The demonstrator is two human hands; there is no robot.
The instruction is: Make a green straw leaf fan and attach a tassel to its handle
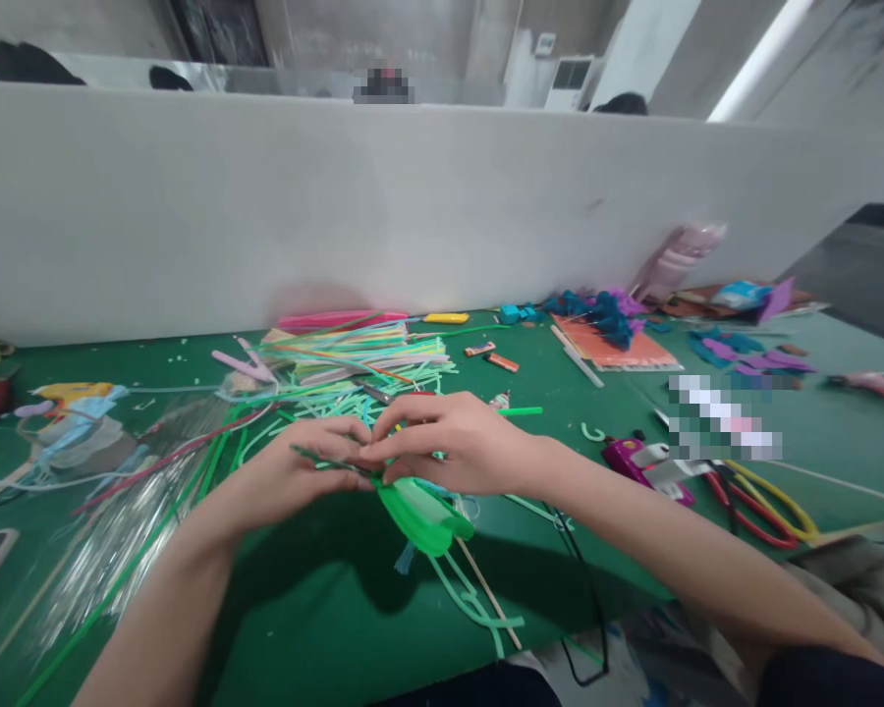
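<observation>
My left hand (313,462) and my right hand (453,442) meet in the middle, fingertips pinched together at the upper end of a bright green curled piece (419,516). This piece looks thin and folded, and hangs down below my right hand. A thin dark green strip (324,459) lies between my left thumb and fingers. Both hands are closed; the exact pinch point is hidden behind the fingers. Just below hang pale green stems (464,594) and a thin wooden stick (490,584), close to the table surface.
A heap of pastel strips (354,353) lies behind my hands on the green table (302,638). Clear plastic sleeves (133,520) and a yellow glue gun (74,393) are left. Right are red and yellow-handled scissors (766,506), a purple tool (640,466) and an orange sheet (611,344).
</observation>
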